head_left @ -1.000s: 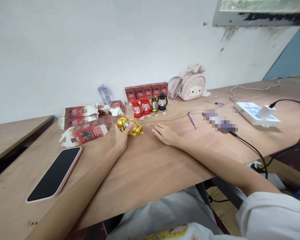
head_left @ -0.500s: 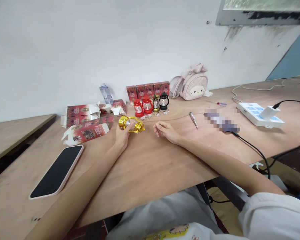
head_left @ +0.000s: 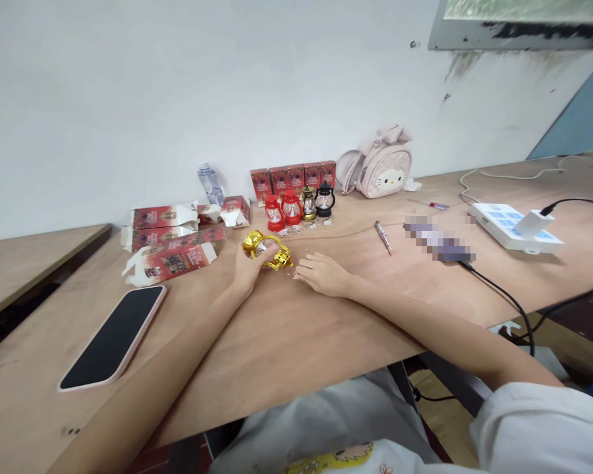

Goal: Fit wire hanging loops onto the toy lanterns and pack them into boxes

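My left hand (head_left: 250, 268) is wrapped round a shiny gold toy lantern (head_left: 255, 242) with a clear middle. The lantern lies tilted on its side, its top end pointing right towards my other hand. Just right of it, my right hand (head_left: 319, 273) is low over the table, palm down, fingers bent and drawn together. Its fingertips are close to the tabletop; what they hold, if anything, is too small to make out. Tiny pale bits lie on the wood beside these fingers. Behind my hands stand two red lanterns (head_left: 291, 209), a bronze lantern (head_left: 309, 204) and a black lantern (head_left: 325, 201).
Small metal rings (head_left: 296, 228) lie before the lanterns. Red boxes (head_left: 295, 179) line the wall; opened boxes (head_left: 178, 262) lie left, near a bottle (head_left: 210, 184) and a phone (head_left: 113, 339). Rightwards are a screwdriver (head_left: 383, 237), pink bag (head_left: 386, 172) and power strip (head_left: 508, 224).
My left hand and the gold lantern have shifted slightly right and towards me. My right hand has moved down and a little left, turning from a raised pinch to palm down near the table.
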`<state>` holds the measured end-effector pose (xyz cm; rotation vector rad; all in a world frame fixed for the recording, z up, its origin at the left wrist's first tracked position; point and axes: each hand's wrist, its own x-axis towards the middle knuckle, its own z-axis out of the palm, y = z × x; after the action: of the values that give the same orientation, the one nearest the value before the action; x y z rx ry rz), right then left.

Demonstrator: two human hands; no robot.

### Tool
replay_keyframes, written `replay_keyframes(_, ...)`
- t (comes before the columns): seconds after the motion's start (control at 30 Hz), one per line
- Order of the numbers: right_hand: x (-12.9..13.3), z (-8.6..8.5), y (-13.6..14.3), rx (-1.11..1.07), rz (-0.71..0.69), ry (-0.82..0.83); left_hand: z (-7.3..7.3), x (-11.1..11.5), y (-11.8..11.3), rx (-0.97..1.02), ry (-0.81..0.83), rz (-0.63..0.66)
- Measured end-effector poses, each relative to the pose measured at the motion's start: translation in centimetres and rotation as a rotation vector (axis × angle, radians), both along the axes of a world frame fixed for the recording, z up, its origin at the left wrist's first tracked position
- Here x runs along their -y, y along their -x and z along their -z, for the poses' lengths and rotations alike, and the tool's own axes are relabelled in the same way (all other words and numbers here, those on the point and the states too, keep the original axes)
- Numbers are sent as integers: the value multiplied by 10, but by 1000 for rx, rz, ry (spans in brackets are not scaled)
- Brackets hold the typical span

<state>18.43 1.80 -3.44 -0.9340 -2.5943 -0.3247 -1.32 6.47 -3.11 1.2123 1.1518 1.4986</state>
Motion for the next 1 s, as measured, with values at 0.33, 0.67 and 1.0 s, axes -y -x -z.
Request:
replay_keyframes(0.33,12,-16,8,222,180,272,-8,22,-14,154,102,182)
replay_keyframes(0.67,12,-16,7,226,170,277,-10,24,-15,169,105,193)
replay_keyframes(1.0,14,-18,8,257,205,269,-9,23,-16,180,116,193)
